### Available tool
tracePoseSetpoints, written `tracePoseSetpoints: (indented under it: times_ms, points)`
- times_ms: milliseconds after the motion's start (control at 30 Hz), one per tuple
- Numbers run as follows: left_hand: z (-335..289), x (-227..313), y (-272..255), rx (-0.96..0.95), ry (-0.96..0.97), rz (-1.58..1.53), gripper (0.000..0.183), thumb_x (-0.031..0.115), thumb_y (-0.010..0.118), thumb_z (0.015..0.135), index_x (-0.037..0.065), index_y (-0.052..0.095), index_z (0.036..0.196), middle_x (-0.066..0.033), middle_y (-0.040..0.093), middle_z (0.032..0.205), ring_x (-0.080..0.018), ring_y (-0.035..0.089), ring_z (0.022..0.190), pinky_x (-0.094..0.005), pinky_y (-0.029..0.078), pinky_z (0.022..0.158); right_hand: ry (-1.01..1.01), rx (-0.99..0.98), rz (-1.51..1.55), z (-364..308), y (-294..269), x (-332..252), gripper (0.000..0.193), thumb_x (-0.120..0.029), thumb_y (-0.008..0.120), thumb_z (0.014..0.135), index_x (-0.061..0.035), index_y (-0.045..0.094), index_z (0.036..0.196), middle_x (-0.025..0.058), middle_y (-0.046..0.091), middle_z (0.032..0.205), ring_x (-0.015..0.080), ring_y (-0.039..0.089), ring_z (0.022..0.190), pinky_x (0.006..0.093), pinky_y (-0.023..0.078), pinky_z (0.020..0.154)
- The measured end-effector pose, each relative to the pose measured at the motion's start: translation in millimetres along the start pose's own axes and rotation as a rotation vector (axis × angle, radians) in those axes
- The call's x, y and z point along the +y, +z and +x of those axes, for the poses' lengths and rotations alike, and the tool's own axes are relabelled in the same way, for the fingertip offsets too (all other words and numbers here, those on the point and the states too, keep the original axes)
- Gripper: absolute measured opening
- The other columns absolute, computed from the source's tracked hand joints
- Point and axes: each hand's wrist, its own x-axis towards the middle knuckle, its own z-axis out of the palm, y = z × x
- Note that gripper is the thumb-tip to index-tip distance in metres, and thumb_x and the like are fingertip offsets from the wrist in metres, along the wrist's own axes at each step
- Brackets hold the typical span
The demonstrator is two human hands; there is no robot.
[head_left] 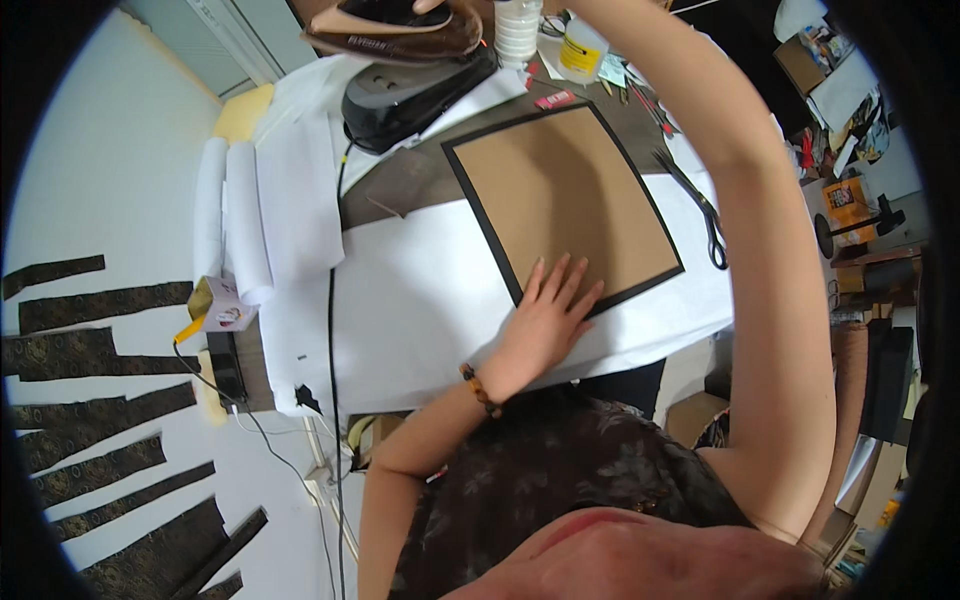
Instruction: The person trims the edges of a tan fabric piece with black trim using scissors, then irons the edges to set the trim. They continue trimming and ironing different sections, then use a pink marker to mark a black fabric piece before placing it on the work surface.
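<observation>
On the white-covered table lies a brown rectangular board (500,165) with a black border. My left hand (545,325) rests flat near its front edge, fingers spread. My right arm reaches up and across the far side of the table. Only a bit of my right hand (428,6) shows at the top edge, its fingers around the handle of a brown clothes iron (395,44). The rest of that hand is out of the picture. The iron is at its black base (400,108); whether they touch, I cannot tell.
Black scissors (705,205) lie right of the board. Behind it stand a clear bottle with a yellow label (582,50) and a white ribbed bottle (518,35). White paper rolls (245,220) lie left. A black cable (333,330) crosses the table; dark patterned strips (110,305) are further left.
</observation>
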Motion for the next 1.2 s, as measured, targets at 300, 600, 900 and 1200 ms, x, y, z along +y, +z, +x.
tracePoseSetpoints:
  times_ms: [300,600,900,1200]
  points:
    - [3,-2,5,0.021,0.02,-0.084,0.046,0.033,0.055,0.095,0.01,0.05,0.134,-0.0179,0.038,0.147,-0.0362,0.029,0.14,-0.0518,0.021,0.115,0.043,-0.248,-0.556,81,63,97,0.061,-0.025,0.083,0.072,-0.0062,0.056,0.124,0.0122,0.066,0.104,0.032,0.061,0.102,0.0404,0.047,0.086]
    - [-21,-52,-8,0.647,-0.658,-0.939,0.041,0.007,0.062,0.09,0.001,0.046,0.128,-0.0144,0.05,0.127,-0.0241,0.051,0.116,-0.0369,0.043,0.099,0.112,-0.171,-0.593,-50,6,49,0.05,-0.021,0.067,0.081,-0.0068,0.054,0.127,0.0224,0.058,0.116,0.0376,0.055,0.111,0.0434,0.044,0.096]
    - [5,-60,-42,0.72,-0.957,-1.584,0.055,0.015,0.062,0.086,0.004,0.039,0.135,-0.0098,0.046,0.128,-0.0199,0.043,0.123,-0.0369,0.03,0.11,0.091,0.146,-0.546,40,67,115,0.053,-0.018,0.073,0.081,-0.0102,0.053,0.129,0.0178,0.061,0.121,0.0352,0.058,0.112,0.0439,0.047,0.095]
    - [1,-57,-31,0.732,-0.912,-1.457,0.035,0.014,0.053,0.092,0.004,0.05,0.125,-0.0105,0.051,0.129,-0.0222,0.044,0.126,-0.0387,0.031,0.108,0.025,0.008,-0.615,41,61,96,0.039,-0.012,0.071,0.08,-0.0083,0.057,0.116,0.0172,0.066,0.104,0.036,0.061,0.103,0.0454,0.048,0.085]
